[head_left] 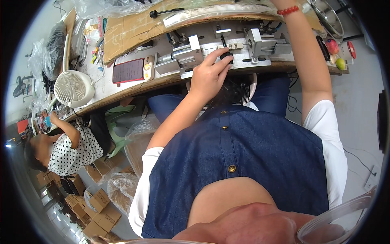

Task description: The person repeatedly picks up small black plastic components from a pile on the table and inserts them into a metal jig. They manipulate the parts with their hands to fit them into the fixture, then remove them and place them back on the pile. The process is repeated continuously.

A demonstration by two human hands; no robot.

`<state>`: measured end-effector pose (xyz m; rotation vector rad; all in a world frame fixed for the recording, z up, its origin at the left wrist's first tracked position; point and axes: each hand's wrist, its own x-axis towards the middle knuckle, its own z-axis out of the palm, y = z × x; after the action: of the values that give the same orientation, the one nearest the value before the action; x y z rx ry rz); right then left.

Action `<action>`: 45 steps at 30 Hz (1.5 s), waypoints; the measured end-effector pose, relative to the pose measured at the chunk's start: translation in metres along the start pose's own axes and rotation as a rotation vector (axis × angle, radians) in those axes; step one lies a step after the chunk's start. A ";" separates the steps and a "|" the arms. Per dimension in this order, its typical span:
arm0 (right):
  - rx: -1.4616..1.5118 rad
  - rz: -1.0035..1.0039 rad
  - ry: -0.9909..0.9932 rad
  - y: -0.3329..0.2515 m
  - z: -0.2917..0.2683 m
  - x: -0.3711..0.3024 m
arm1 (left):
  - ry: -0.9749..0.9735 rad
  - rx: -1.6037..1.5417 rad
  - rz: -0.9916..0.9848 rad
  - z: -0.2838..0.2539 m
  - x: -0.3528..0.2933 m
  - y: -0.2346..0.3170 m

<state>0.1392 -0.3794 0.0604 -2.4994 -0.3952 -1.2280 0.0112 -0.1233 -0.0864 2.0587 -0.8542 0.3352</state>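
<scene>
1. At the bench edge, left hand point(209, 75) pinches a small black part point(227, 54), fingers nearly closed.
2. Part sits at the hand's one o'clock, on the metal jig point(260, 51).
3. Right hand out of frame; grip cannot be told.

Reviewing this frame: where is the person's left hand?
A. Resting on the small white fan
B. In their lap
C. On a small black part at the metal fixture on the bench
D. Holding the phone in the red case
C: the left hand pinches a small black part on the metal fixture, away from fan and phone.
</scene>
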 end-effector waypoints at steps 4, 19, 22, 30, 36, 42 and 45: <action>0.420 0.072 0.170 -0.029 -0.003 -0.032 | -0.036 0.053 -0.024 -0.002 -0.002 0.004; 0.304 -0.029 -0.433 -0.112 -0.037 -0.179 | 0.221 0.451 0.303 -0.101 0.096 -0.043; 0.176 -0.079 -0.479 -0.110 -0.023 -0.190 | 0.004 0.405 0.184 -0.125 0.132 -0.066; 0.054 -0.187 -0.453 -0.108 -0.013 -0.191 | -0.216 0.491 0.136 -0.145 0.149 -0.062; 0.186 -0.159 -0.389 -0.097 -0.018 -0.158 | 0.164 0.167 0.124 -0.128 0.114 -0.050; 0.155 -0.073 -0.185 -0.043 0.001 -0.063 | -0.012 -0.202 0.056 -0.068 0.038 0.007; 0.039 -0.064 -0.339 -0.019 0.025 -0.044 | -0.047 -0.190 -0.079 -0.034 0.010 0.017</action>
<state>0.1238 -0.3561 0.0143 -2.6804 -0.5792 -0.8056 0.0092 -0.1076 -0.0505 1.9239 -0.7984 0.1568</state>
